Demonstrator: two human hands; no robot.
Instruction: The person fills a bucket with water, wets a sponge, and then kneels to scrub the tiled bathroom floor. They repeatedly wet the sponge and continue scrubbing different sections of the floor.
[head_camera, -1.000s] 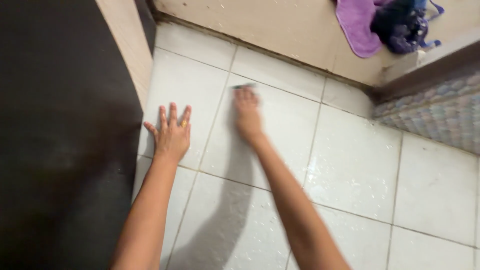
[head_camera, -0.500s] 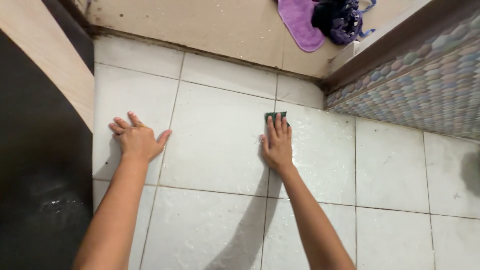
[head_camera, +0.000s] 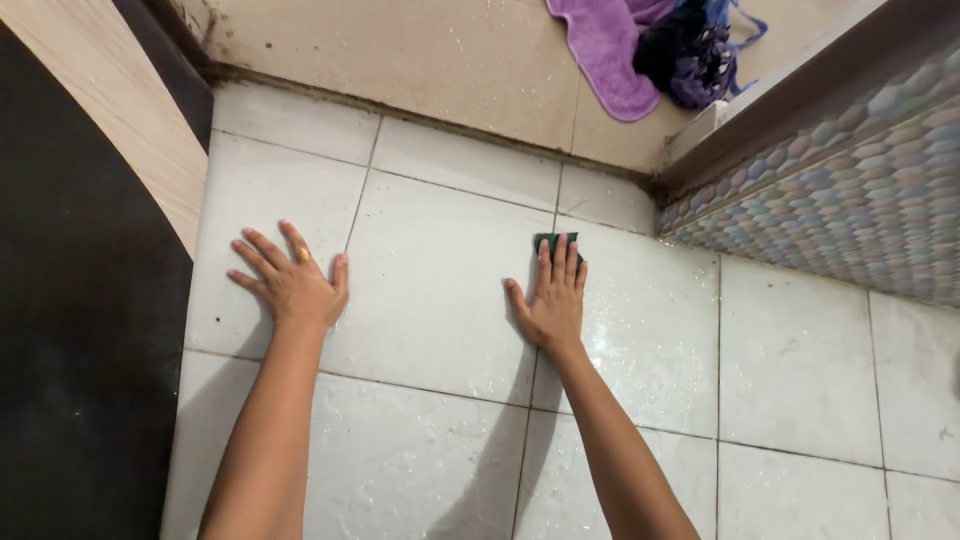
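Your right hand lies flat, fingers together and pressed on a green pad whose top edge peeks out beyond the fingertips, over a grout line on the wet floor. Your left hand is braced palm-down, fingers spread, holding nothing, near a dark panel. The tiles glisten; a braced palm could slide, or the pad could slip from under flat fingers. A purple towel lies by the wall.
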